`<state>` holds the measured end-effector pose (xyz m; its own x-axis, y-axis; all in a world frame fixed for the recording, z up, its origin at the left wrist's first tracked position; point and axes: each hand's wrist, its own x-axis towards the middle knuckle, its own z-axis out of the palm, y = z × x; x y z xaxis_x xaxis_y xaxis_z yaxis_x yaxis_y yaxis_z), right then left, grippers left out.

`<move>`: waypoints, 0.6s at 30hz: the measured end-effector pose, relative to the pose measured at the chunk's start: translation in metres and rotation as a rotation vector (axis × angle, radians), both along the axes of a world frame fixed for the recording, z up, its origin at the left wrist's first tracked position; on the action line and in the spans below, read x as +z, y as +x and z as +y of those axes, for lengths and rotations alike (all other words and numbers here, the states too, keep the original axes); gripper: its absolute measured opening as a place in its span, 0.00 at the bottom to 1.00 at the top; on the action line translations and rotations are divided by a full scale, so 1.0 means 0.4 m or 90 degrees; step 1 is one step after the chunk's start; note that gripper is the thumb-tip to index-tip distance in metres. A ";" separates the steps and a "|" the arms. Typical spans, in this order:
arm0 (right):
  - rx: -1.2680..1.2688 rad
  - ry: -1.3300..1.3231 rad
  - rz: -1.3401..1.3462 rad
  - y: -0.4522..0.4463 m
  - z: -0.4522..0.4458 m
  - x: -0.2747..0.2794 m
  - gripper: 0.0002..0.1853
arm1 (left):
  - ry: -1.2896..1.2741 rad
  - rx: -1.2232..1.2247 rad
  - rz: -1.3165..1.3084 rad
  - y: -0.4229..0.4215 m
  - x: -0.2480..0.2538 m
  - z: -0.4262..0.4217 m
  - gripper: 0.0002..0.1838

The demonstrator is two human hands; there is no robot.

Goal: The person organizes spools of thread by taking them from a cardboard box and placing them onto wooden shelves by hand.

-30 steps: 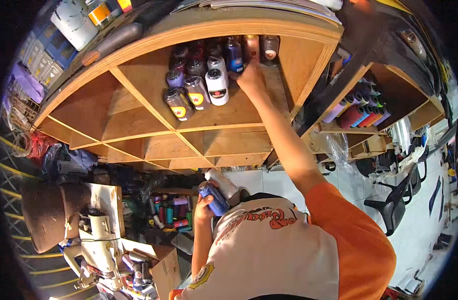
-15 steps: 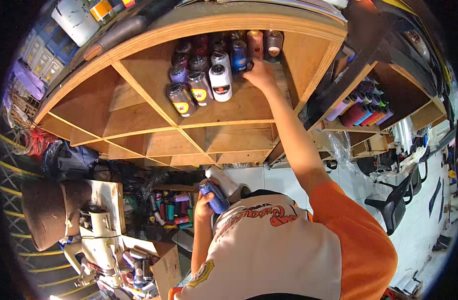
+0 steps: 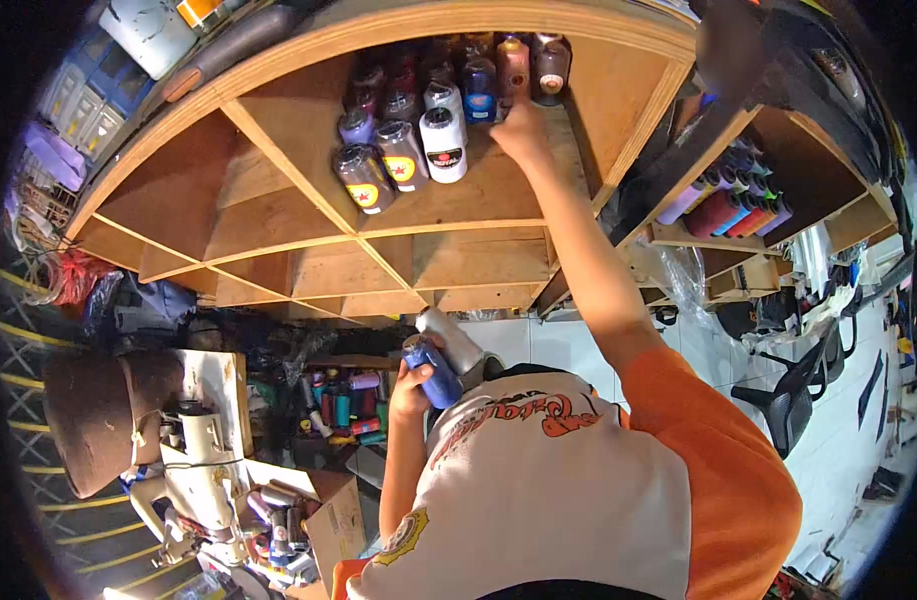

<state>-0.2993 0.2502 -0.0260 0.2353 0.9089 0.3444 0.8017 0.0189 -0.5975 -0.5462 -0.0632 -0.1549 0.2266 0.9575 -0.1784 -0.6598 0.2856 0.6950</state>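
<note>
My left hand [image 3: 411, 392] is closed around a blue spool of thread [image 3: 435, 373], held in front of the chest. A whitish spool [image 3: 451, 340] lies just behind it; what supports that one cannot be made out. My right arm reaches up into a wooden shelf compartment. There my right hand [image 3: 524, 133] has its fingers bent against the lower part of a pinkish-brown spool [image 3: 514, 68], and the hand hides the fingertips. Beside it stand a blue spool [image 3: 480, 90] and a dark brown spool [image 3: 551, 70]. Nearer the shelf edge are a white spool [image 3: 443, 146] and a dark spool with a yellow label [image 3: 364, 180].
The wooden shelf [image 3: 459, 228] has several compartments. More coloured spools [image 3: 729, 200] stand in a rack at right. Below left are a sewing machine [image 3: 204, 450], a cardboard box [image 3: 334, 525] of spools and a pile of thread spools [image 3: 349, 405]. A black chair [image 3: 789, 395] stands at right.
The view has tilted slightly, so the shelf appears higher. My left hand has brought the blue spool a little higher and turned it slightly. My right hand stays at the pinkish-brown spool.
</note>
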 end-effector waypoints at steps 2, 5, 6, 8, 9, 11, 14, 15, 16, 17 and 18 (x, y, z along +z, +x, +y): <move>0.053 0.138 0.028 0.021 -0.062 -0.002 0.19 | 0.035 0.009 -0.013 0.014 0.052 0.019 0.32; 0.223 -0.050 0.165 0.016 -0.269 0.082 0.18 | 0.069 -0.052 0.023 0.007 0.110 0.068 0.32; 0.340 -0.205 0.245 0.014 -0.336 0.100 0.19 | 0.089 -0.058 0.027 0.014 0.152 0.079 0.33; 0.545 -0.234 0.303 -0.010 -0.449 0.070 0.21 | 0.075 0.012 0.066 0.035 0.209 0.094 0.33; 0.553 -0.282 0.202 -0.014 -0.500 0.088 0.22 | 0.091 0.011 0.061 0.048 0.243 0.109 0.33; 0.526 -0.158 0.185 -0.043 -0.563 0.074 0.23 | 0.113 0.001 0.098 0.071 0.304 0.135 0.33; 0.472 -0.094 0.202 -0.036 -0.572 0.049 0.25 | 0.116 -0.019 0.153 0.089 0.355 0.151 0.33; 0.462 -0.112 0.226 -0.029 -0.572 0.048 0.25 | 0.108 -0.024 0.124 0.090 0.370 0.151 0.33; 0.443 -0.128 0.322 -0.024 -0.572 0.050 0.25 | 0.101 -0.029 0.097 0.089 0.378 0.153 0.33; 0.423 -0.145 0.418 -0.019 -0.573 0.052 0.25 | 0.109 -0.018 0.038 0.085 0.362 0.157 0.32; 0.402 -0.161 0.515 -0.015 -0.573 0.053 0.25 | 0.124 -0.004 -0.022 0.086 0.366 0.166 0.31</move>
